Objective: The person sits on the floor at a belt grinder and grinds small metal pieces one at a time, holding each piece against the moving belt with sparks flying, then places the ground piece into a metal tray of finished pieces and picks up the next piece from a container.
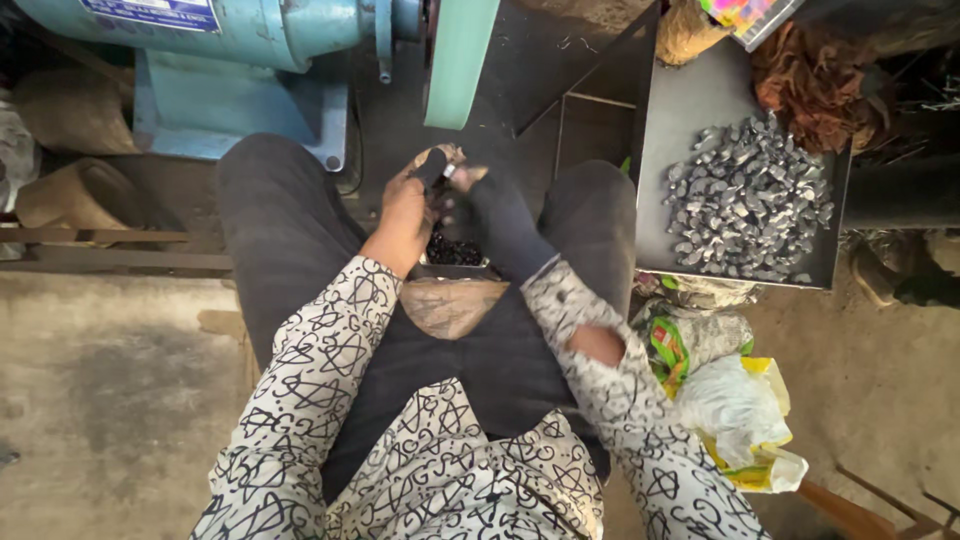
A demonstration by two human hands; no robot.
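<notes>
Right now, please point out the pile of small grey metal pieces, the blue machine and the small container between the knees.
pile of grey metal pieces [748, 200], head view, middle of heap.
blue machine [250, 30], head view, its round body.
small container [455, 252], head view, dark contents inside.

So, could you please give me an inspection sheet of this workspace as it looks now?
Surface: dusty concrete floor; person sits low.
Job's things: small dark piece between both hands; container of dark bits on the lap.
Clutter: tray with grey metal pieces; plastic bags; brown rags.
Grips: left hand bare, right hand gloved, both on the piece.
Cables: nothing seen.
Surroundings: blue machine with green belt.
</notes>
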